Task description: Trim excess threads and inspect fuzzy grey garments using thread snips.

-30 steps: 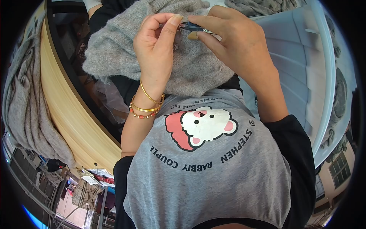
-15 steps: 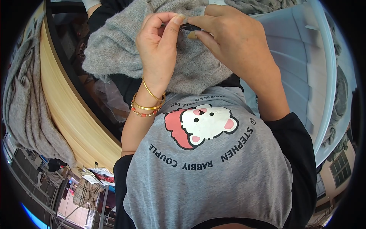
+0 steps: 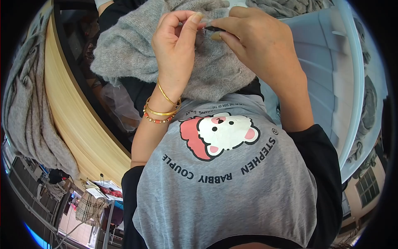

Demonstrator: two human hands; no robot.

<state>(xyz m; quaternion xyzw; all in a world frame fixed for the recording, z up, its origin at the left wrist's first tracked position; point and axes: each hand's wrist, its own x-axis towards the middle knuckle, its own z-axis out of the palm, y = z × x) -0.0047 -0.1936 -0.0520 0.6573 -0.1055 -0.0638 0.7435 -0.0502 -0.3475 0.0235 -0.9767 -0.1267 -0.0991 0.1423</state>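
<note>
Pinching dark tool (image 3: 212, 28) over grey knit (image 3: 124, 54), right fingers (image 3: 226, 25); left fingers (image 3: 189, 31), hold unclear; blue bin (image 3: 317, 45), wooden tabletop (image 3: 68, 106) alongside.

left: pale wood-grain tabletop (image 3: 68, 110), bowed by the lens, dark edge facing inward | lower left: grey metal rails (image 3: 25, 204), pale floor (image 3: 76, 228) | right: cream wall (image 3: 350, 191), dark-paned gridded window (image 3: 368, 186) | light: bright, blue glow at lower-left rim

Pale wooden tabletop (image 3: 72, 112) at 9 o'clock, draped with grey knitwear (image 3: 31, 103); fuzzy grey knit (image 3: 124, 58) borne by lap (image 3: 139, 95), 12 o'clock.
</note>
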